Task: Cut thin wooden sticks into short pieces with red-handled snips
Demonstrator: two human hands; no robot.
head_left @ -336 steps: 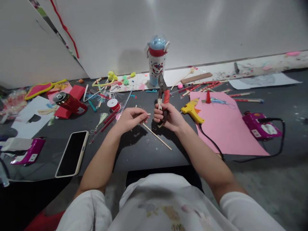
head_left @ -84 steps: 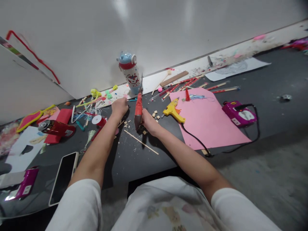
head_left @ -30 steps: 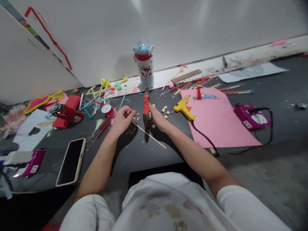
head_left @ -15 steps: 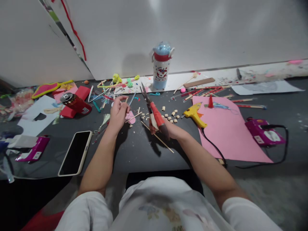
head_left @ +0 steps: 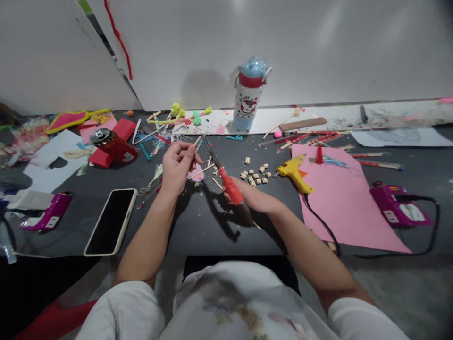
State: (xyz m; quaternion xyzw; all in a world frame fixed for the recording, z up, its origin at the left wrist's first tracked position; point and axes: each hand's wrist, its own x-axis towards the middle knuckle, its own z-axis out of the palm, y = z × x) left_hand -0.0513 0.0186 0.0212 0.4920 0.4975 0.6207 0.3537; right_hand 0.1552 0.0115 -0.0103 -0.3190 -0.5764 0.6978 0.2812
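Note:
My right hand [head_left: 247, 193] is wrapped round long-nose pliers [head_left: 230, 184] with red covering on the handles. The thin jaws point up and left, close to the fingertips of my left hand [head_left: 179, 165]. Those fingers are pinched on a thin wooden stick [head_left: 197, 140], whose end shows right beside the jaws; whether the jaws touch it I cannot tell. Below lie a loose stick [head_left: 201, 172] and a pink oval piece [head_left: 198, 175]. Several short cut stick pieces [head_left: 252, 180] sit to the right of the pliers.
A yellow glue gun [head_left: 293, 172] rests partly on pink paper [head_left: 339, 203], its cord trailing forward. At the back stands a water bottle [head_left: 249, 97]. A phone [head_left: 111, 222], a tilted red can [head_left: 115, 146] and purple power strips [head_left: 398, 203] surround the work area.
The pliers have turned, and their jaws now look closer together and nearer my left hand. My left fingers have curled in more around the stick. The view has shifted slightly.

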